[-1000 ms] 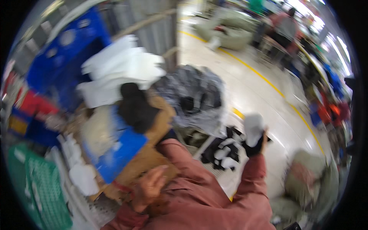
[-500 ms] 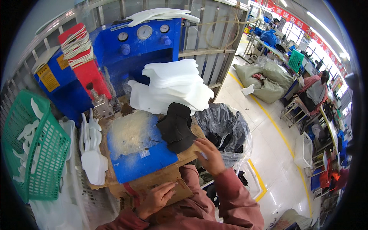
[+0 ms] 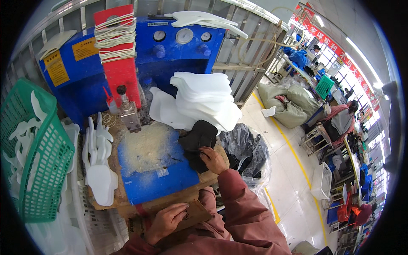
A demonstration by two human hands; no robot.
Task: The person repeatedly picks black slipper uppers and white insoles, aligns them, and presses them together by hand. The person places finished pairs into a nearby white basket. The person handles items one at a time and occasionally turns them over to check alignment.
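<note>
Black flat cut pieces (image 3: 203, 135), curved in outline, lie in a small pile on the right side of the worktop. My right hand (image 3: 213, 160) is on that pile, its fingers closed at the edge of a black piece. My left hand (image 3: 168, 221) rests low by the table's front edge, over brown cardboard (image 3: 193, 216). It holds nothing, and its fingers are stretched out. Between the hands and the machine is a blue board (image 3: 163, 187) covered in pale powder (image 3: 146, 146). A metal press head (image 3: 128, 111) on a red arm (image 3: 120, 78) stands behind the powder.
White shaped sheets (image 3: 204, 100) are stacked behind the black pieces. More white pieces (image 3: 101, 180) lie left of the board, beside a green basket (image 3: 46, 170). A plastic-lined bin (image 3: 259, 159) with black scraps stands right. A blue machine (image 3: 174, 61) has gauges. Another person (image 3: 340, 121) sits farther right.
My right hand has moved left and up from the table's right edge onto the black pieces. My left hand has stayed near the cardboard. The view has shifted slightly.
</note>
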